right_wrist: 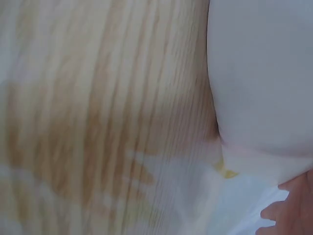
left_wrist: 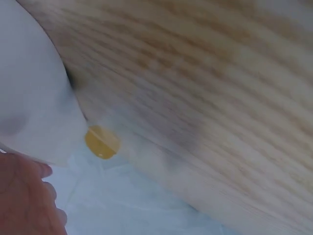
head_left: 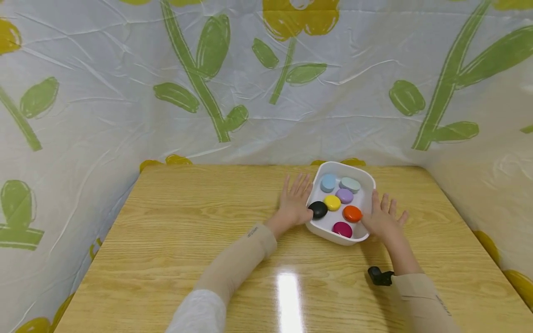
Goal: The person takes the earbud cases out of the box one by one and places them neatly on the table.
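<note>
A white square bin with rounded corners (head_left: 325,233) sits towards the back right of the table. Inside lie several smooth rounded pieces, among them a black one (head_left: 319,210), a yellow one (head_left: 332,202), an orange one (head_left: 352,213) and a dark pink one (head_left: 342,230). My left hand (head_left: 294,203) is at the bin's left side, fingers straight and spread, thumb at the rim beside the black piece. Along the right side, my right hand (head_left: 384,218) has its fingers spread outward and its thumb at the rim near the orange piece. Both wrist views show the bin's outer wall (left_wrist: 34,83) close up.
The wooden table (head_left: 187,208) stretches out to the left of the bin. A flower-patterned sheet (head_left: 333,115) hangs behind and at both sides. A small black device (head_left: 380,276) sits at my right wrist. Light glares off the table near the front (head_left: 290,300).
</note>
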`<state>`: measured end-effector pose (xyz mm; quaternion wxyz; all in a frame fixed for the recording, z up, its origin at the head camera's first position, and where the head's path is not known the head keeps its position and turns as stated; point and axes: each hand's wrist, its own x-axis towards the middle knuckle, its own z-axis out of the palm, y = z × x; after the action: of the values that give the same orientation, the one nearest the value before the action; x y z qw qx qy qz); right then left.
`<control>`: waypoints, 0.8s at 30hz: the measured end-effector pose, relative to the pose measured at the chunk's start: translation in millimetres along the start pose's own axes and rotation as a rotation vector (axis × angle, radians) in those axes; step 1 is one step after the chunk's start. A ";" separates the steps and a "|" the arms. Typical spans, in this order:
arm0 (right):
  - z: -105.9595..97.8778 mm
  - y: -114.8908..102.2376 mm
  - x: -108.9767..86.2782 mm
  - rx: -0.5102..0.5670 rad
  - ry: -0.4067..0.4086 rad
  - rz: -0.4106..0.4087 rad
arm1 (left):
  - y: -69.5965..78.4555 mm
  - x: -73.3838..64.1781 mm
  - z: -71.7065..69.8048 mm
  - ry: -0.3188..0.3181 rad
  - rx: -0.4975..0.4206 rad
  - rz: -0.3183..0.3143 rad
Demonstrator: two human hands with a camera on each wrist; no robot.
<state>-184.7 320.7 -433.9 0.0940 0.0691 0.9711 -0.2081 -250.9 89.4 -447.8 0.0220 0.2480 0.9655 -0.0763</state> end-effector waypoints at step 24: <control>-1.1 12.7 -7.6 -0.111 -0.015 -0.150 | 39.9 -62.4 -8.0 -0.066 -0.079 -0.203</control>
<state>-175.3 331.9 -436.3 0.0893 -0.0106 0.9829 -0.1610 -177.0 95.5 -440.3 0.0556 0.1452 0.9867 -0.0483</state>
